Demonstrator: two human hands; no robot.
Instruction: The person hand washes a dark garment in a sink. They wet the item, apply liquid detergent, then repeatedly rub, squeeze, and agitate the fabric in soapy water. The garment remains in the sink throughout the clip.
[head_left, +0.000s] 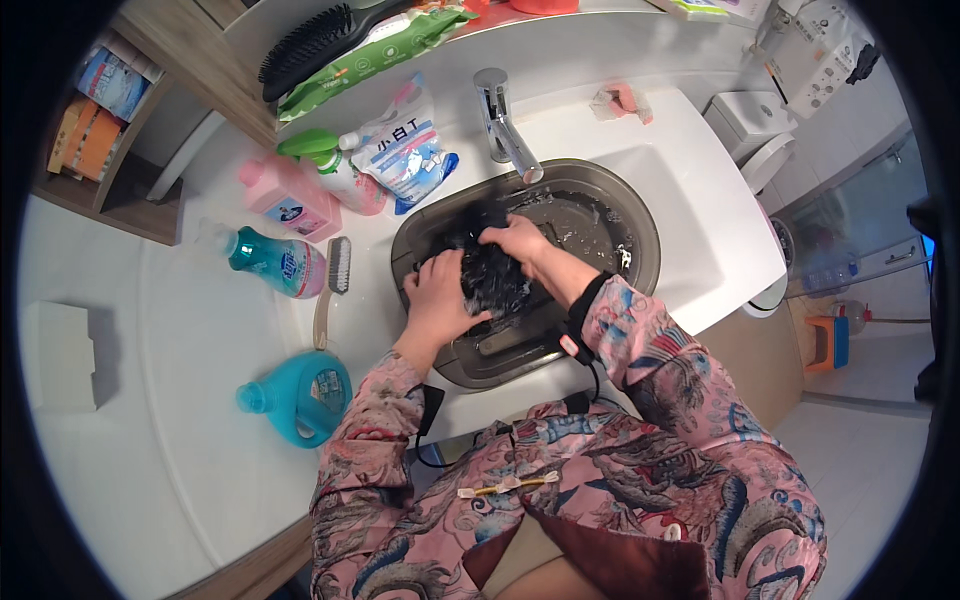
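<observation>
A wet black cloth item (491, 270), blurred and bunched up, lies in a grey-brown plastic basin (649, 247) that is set across the white sink. Water with some bubbles shows in the basin's right part. My left hand (441, 300) presses on the cloth's left side with fingers spread around it. At the cloth's upper right, my right hand (521, 244) grips it between thumb and fingers. What exactly the black item is, I cannot tell. Above the basin's back rim stands a chrome faucet (502, 127), with no stream of water visible.
Left of the basin are a scrub brush (339, 266), a teal detergent bottle (304, 397), a teal-capped bottle (277, 262), a pink bottle (292, 199), a pump bottle (349, 176) and a white-blue pouch (409, 154). A pink sponge cloth (622, 103) lies at back right. A shelf holds a hairbrush (315, 41).
</observation>
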